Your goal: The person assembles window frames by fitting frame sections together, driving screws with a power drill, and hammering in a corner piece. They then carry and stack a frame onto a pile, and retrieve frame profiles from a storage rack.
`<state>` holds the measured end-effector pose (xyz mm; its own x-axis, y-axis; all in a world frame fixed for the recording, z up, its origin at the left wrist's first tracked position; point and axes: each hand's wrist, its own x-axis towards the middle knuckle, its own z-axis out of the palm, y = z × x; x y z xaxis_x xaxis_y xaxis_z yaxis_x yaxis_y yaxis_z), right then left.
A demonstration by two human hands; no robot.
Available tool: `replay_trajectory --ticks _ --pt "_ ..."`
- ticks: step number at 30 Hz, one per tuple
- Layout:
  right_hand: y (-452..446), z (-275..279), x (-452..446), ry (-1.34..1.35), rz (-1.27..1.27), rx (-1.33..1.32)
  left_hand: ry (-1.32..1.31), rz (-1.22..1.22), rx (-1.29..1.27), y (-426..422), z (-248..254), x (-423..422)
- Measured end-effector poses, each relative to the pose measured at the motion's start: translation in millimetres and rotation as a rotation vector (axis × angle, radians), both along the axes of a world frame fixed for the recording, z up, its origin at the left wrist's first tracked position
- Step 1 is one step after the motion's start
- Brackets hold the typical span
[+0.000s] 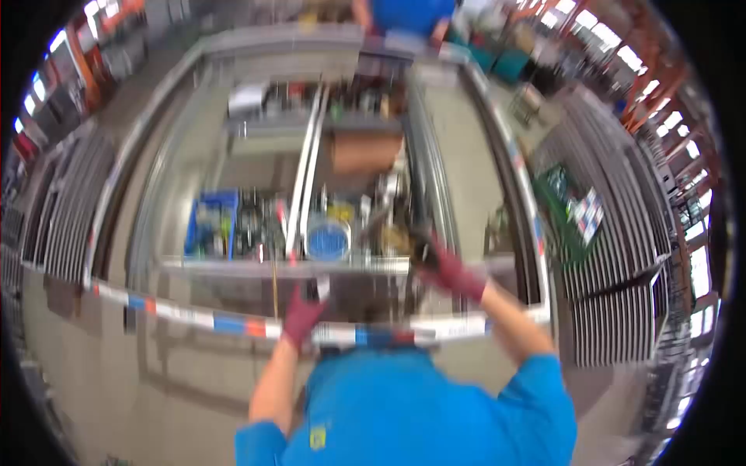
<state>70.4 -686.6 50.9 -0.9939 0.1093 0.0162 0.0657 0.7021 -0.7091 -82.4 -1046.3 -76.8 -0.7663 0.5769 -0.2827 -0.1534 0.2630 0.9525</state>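
My right hand (pixel 458 273), in a maroon glove, is closed around a dark hand tool (pixel 422 242). Motion blur hides the tool's exact kind. My left hand (pixel 304 314), also gloved in maroon, is just above the near rail of a large rectangular metal frame (pixel 214 321). At its fingertips is a small white and dark piece (pixel 322 288), too blurred to name. Red, white and blue tape-like patches mark the frame's rails. Inside the frame's outline, beyond my hands, are a round blue container (pixel 327 240) and a blue bin (pixel 211 225).
Another person in blue (pixel 410 14) stands at the frame's far side. Stacks of long metal profiles lie left (pixel 66 203) and right (pixel 614 318). A green tray (pixel 566 225) rests on the right stack. A brown board (pixel 367 151) lies within the frame's outline.
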Motion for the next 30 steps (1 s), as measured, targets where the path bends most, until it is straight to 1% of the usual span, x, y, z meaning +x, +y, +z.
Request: replay_trajectory --ticks 1,3,4,5,6,8,9,10,11,12,13,15,16,19,20,23,24,26,27,28,29,30 --pt "-2 31 -14 -0.056 0.030 0.145 -0.064 0.031 -0.026 1 -4 1" --pt "-22 70 -19 -0.217 0.083 0.308 -0.097 0.114 -0.042 0 21 16" --pt "-27 76 -21 -0.311 0.054 0.335 -0.052 0.145 -0.023 2 19 16" --pt "-13 63 -19 -0.168 0.184 0.488 0.080 0.195 0.052 9 18 15" --pt "-6 67 -25 -0.242 0.256 0.544 0.123 0.225 0.132 7 -38 5" --pt "-1 76 -27 -0.457 0.398 0.641 0.120 0.250 0.107 11 -38 -8" --pt "-7 75 -32 -0.581 0.484 0.674 0.082 0.266 0.056 1 -32 8" --pt "-19 74 -36 -0.625 0.507 0.729 -0.085 0.288 -0.009 -3 -1 27" --pt "-23 73 -42 -0.644 0.542 0.718 -0.196 0.317 -0.032 12 27 13" --pt "-18 66 -43 -0.548 0.596 0.714 0.059 0.257 0.074 10 -20 5" --pt "-16 59 -35 -0.470 0.653 0.694 0.052 0.239 0.084 10 -23 5" --pt "-21 61 -37 -0.439 0.679 0.691 0.025 0.204 0.104 12 -24 11" --pt "-29 60 -45 -0.428 0.701 0.680 -0.062 0.184 0.189 15 -4 12" --pt "-48 49 -53 -0.552 0.780 0.651 0.046 0.146 0.100 17 -12 13" --pt "-54 52 -55 -0.653 0.843 0.725 0.104 0.139 0.046 16 -20 12" --pt "-61 48 -53 -0.494 0.893 0.696 0.056 0.102 0.073 17 -18 15" --pt "-62 56 -54 -0.482 0.897 0.723 0.048 0.088 0.054 17 -16 14" --pt "-49 68 -47 -0.410 0.735 0.538 0.026 0.061 0.015 17 -9 16" --pt "-39 73 -41 -0.376 0.649 0.446 0.040 0.013 0.007 20 -14 15" --pt "-29 77 -34 -0.352 0.591 0.437 0.055 -0.032 -0.003 24 -19 13" --pt "-12 71 -24 -0.263 0.533 0.318 0.069 -0.078 -0.016 26 -23 15" --pt "-2 70 -12 -0.244 0.460 0.204 -0.228 -0.090 0.026 36 1 24"
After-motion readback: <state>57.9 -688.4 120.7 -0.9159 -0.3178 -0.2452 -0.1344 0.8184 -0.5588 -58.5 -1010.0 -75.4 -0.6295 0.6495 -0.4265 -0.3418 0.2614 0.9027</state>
